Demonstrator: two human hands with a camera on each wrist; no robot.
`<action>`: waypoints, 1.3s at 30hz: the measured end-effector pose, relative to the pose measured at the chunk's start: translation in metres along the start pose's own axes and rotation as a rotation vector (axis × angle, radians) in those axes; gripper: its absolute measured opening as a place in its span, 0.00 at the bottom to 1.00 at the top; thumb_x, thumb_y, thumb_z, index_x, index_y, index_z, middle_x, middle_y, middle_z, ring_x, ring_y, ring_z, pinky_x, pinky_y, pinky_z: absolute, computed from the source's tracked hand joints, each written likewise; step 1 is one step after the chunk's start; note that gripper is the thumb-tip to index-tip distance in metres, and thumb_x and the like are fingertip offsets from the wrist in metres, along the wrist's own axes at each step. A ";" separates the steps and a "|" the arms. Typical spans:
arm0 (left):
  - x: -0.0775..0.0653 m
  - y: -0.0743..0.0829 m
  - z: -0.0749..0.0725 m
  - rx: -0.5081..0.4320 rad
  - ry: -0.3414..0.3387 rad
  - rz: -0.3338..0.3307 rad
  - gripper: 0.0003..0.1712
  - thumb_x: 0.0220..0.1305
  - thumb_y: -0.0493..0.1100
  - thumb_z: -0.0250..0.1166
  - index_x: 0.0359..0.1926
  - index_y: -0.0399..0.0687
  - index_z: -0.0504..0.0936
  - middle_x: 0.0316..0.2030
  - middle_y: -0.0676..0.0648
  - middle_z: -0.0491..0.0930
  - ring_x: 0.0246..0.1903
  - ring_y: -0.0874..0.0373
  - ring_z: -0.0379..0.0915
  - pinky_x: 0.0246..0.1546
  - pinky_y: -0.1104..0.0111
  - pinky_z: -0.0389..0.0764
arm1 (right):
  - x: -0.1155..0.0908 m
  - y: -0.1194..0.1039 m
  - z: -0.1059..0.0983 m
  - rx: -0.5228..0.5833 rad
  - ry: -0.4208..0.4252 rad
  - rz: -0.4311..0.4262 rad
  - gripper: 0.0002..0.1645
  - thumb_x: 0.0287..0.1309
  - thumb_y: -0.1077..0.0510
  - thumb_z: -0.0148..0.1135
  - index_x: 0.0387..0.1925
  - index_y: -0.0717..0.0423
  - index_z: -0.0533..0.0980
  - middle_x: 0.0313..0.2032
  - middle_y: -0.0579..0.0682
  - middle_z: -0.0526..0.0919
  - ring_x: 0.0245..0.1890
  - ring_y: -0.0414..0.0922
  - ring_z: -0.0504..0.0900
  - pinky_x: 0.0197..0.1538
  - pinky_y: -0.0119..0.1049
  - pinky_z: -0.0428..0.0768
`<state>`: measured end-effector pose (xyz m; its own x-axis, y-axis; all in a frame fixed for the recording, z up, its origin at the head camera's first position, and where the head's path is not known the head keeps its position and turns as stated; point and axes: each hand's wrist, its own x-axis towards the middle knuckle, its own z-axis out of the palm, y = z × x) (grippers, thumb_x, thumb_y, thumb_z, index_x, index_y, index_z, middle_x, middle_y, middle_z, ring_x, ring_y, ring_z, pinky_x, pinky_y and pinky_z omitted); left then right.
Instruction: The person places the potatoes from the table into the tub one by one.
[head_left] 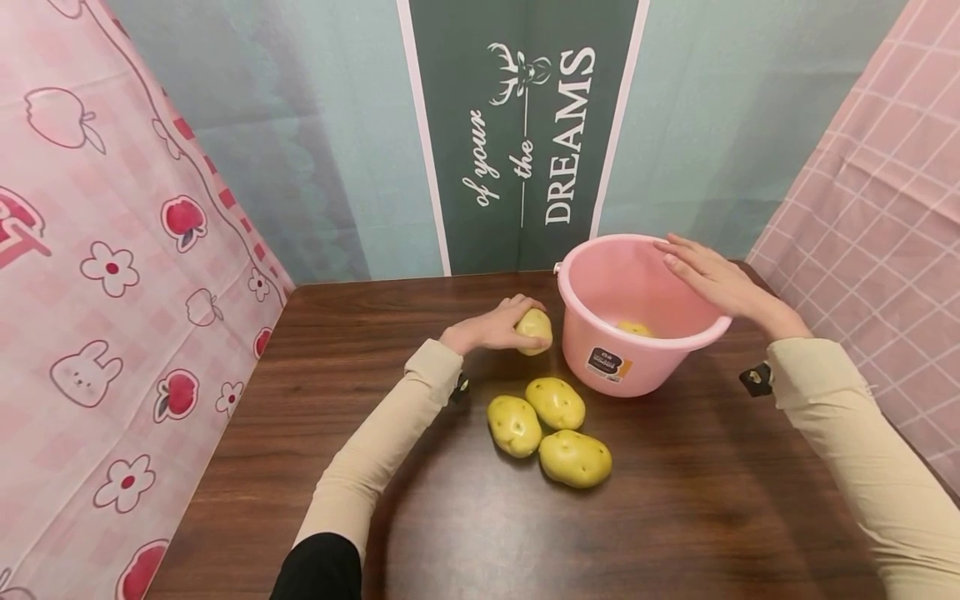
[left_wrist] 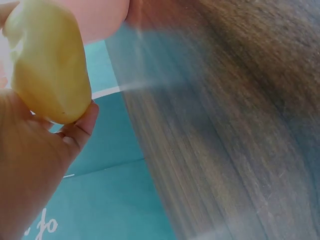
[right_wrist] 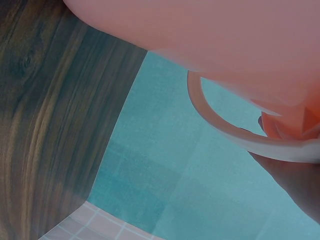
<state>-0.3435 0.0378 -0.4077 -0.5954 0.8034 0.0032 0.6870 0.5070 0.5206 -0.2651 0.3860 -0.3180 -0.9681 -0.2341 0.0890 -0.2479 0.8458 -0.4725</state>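
Note:
My left hand (head_left: pixel 501 323) grips a yellow potato (head_left: pixel 535 332) just left of a pink bucket (head_left: pixel 622 367). In the left wrist view the fingers and thumb wrap the lower end of that potato (left_wrist: pixel 52 65). My right hand (head_left: pixel 708 273) rests with outstretched fingers on the bucket's right rim. The right wrist view has the bucket's pale handle (right_wrist: pixel 215 120) hanging in front of part of that hand. Inside the bucket a bit of another potato (head_left: pixel 634 328) shows; the near wall hides the rest.
Three potatoes, one on the left (head_left: pixel 514 426), one behind (head_left: pixel 556 403) and one in front (head_left: pixel 575 459), lie grouped on the brown wooden table (head_left: pixel 675 517). A green-and-teal cloth (head_left: pixel 517 242) hangs along the back edge, with pink patterned cloths at both sides.

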 end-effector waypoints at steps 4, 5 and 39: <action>0.000 0.000 -0.002 -0.005 0.014 0.006 0.36 0.53 0.66 0.61 0.58 0.56 0.64 0.46 0.52 0.65 0.45 0.57 0.60 0.42 0.69 0.70 | -0.001 -0.001 0.000 0.001 -0.003 0.004 0.31 0.70 0.43 0.36 0.70 0.47 0.53 0.71 0.59 0.46 0.69 0.64 0.42 0.60 0.69 0.43; 0.000 -0.001 -0.002 -0.004 0.019 0.007 0.36 0.53 0.66 0.61 0.58 0.56 0.65 0.46 0.52 0.65 0.45 0.58 0.60 0.42 0.69 0.70 | -0.001 -0.001 0.000 0.002 -0.002 0.004 0.31 0.70 0.43 0.36 0.70 0.47 0.53 0.71 0.59 0.46 0.69 0.64 0.42 0.60 0.69 0.43; -0.003 0.006 -0.029 -0.040 0.099 0.019 0.37 0.53 0.63 0.63 0.60 0.55 0.64 0.49 0.52 0.65 0.46 0.57 0.59 0.41 0.69 0.71 | 0.000 -0.001 0.000 0.009 -0.010 0.009 0.31 0.70 0.43 0.35 0.70 0.47 0.53 0.71 0.60 0.46 0.69 0.64 0.42 0.60 0.70 0.42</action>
<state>-0.3495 0.0300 -0.3801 -0.6223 0.7768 0.0969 0.6825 0.4778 0.5531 -0.2650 0.3856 -0.3174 -0.9699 -0.2313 0.0764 -0.2390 0.8435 -0.4810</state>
